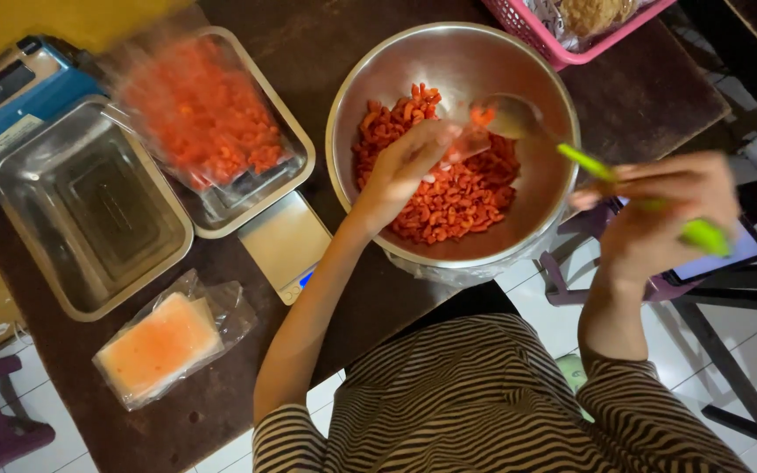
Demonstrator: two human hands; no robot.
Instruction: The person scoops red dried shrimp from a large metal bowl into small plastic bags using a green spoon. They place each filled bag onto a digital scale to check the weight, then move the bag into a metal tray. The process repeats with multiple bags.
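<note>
Orange-red curled snack pieces (pixel 449 193) are lying heaped in the steel bowl (pixel 370 105) at upper centre. The right hand (pixel 672 215), at right, is closing its fingers around a green-handled spoon (pixel 519 118) carrying a few pieces over the bowl. The left hand (pixel 405 166) is hanging loosely curled over the heap, gripping nothing visible. At upper left, a clear bag of snacks (pixel 203 109) is sitting on a tray (pixel 295 162).

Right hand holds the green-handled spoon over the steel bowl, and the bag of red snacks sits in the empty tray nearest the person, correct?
Not quite. In the head view, the bag of red snacks sits in the far tray on the scale; the nearer tray is empty. The right hand does hold the spoon over the bowl.
</note>
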